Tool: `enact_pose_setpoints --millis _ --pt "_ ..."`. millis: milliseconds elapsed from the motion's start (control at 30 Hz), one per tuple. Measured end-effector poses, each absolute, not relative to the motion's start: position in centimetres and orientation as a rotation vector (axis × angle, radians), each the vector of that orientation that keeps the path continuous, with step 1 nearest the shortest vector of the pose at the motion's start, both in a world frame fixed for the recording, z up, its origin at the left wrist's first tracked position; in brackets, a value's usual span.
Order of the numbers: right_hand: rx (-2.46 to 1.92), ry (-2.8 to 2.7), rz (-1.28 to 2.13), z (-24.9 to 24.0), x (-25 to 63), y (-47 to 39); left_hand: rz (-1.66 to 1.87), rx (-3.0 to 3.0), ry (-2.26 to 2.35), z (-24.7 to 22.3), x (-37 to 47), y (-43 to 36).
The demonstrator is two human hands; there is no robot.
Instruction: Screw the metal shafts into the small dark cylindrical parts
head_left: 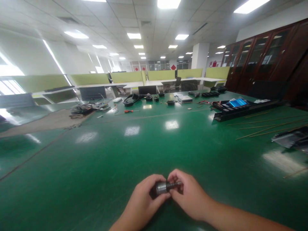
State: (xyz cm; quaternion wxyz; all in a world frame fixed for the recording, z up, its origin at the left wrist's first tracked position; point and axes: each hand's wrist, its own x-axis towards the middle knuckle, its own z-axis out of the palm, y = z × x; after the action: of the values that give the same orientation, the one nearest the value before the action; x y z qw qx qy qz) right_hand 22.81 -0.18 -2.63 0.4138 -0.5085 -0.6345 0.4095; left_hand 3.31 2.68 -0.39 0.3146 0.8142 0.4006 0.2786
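Observation:
Both hands meet around a small metal cylindrical part [161, 188] near the bottom centre of the head view. My left hand [144, 198] is closed on its wide silvery body, the thumb below and the fingers above. From the body a narrower dark shaft [173, 185] points to the right. My right hand [190, 194] pinches around this shaft, its fingertips touching close to the body. The part lies roughly level above the green table [106, 166]. Some fingertips are hidden behind the part.
An orange screwdriver [129, 111] and black parts [131, 99] lie toward the far edge. At the right are a black tray [231, 110], thin rods [262, 128] and a metal piece [292, 138]. A cluttered pile [83, 109] stands at the far left.

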Motion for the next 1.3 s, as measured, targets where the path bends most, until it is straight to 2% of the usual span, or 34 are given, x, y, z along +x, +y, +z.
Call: enact_pose_setpoints --millis 1300 --pt "-1.273 -1.588 1.08 -2.04 23.27 -0.04 0.816 2.185 1.058 -0.43 3.55 2.58"
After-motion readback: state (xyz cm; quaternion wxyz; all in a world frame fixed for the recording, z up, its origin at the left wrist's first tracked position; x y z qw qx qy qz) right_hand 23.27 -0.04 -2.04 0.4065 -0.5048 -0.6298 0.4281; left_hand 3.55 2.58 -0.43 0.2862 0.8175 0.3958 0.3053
